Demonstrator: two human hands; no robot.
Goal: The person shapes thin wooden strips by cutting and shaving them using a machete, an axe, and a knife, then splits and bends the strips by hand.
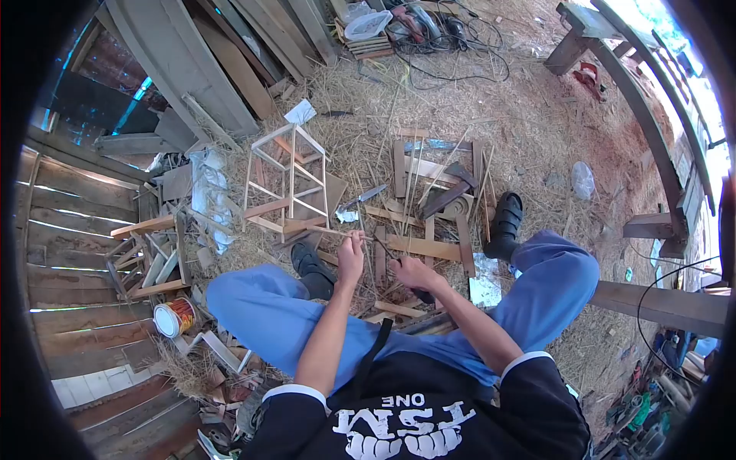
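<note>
My left hand [351,257] is closed around a thin wooden stick [330,231], which points out to the left from the fingers. Close by on the right, my right hand [414,274] grips a dark, slim tool that looks like a knife [422,294]; its handle end shows below the fist and a narrow dark part slants toward the stick. Whether the two touch I cannot tell. Beyond my left hand stands a small wooden frame [292,180] of pale and brown strips. Another knife [363,197] with a bright blade lies on the ground ahead.
Wooden pieces [425,248] and thin sticks lie between my feet. A wooden bench [613,65] stands at the right. Boards [180,61] lean at the back left, near power tools with cords [429,27]. A paint can [175,317] sits at the left.
</note>
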